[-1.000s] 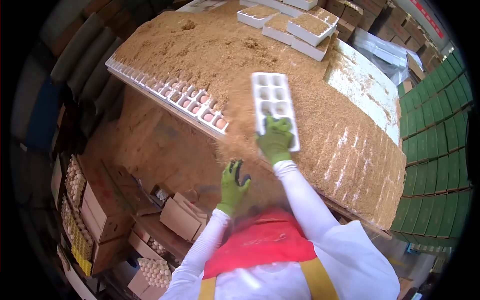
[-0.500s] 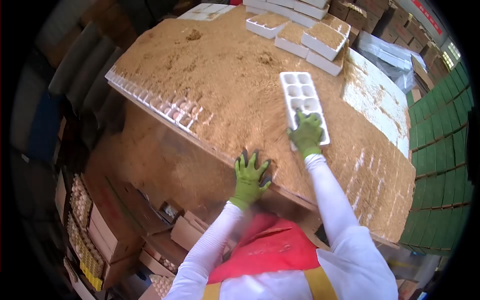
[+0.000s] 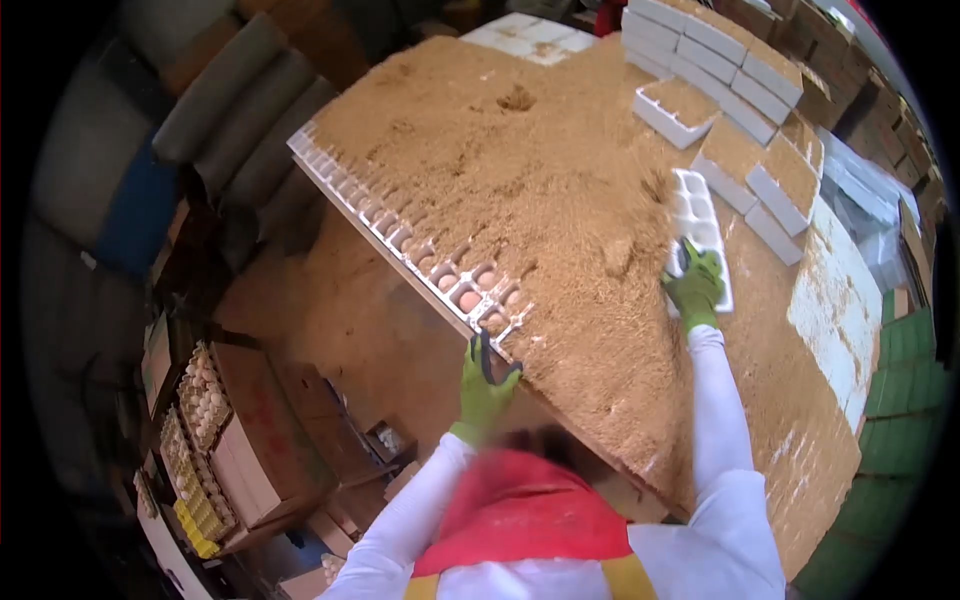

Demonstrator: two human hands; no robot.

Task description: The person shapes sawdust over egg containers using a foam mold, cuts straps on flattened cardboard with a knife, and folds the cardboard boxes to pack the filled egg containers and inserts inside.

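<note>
My right hand (image 3: pixel 697 287), in a green glove, grips the lower part of a white foam tray (image 3: pixel 700 215) with round hollows, which lies on the brown sawdust-like material (image 3: pixel 590 260). Gloved in green as well, my left hand (image 3: pixel 485 385) is at the table's front edge, thumb and forefinger apart, close to the near end of a row of white egg trays (image 3: pixel 440 283). Eggs (image 3: pixel 468 300) show in the nearest hollows of that row, while the brown material partly covers the others.
White boxes filled with brown material (image 3: pixel 745 75) are stacked at the back right. Green stacks (image 3: pixel 893 440) stand at the right. Egg cartons (image 3: pixel 200 470) and cardboard boxes (image 3: pixel 255 460) lie at the lower left, below the table edge.
The view has turned left. My right hand has moved the foam tray right across the brown material, towards the stacked boxes. My left hand has shifted beside the near end of the egg trays.
</note>
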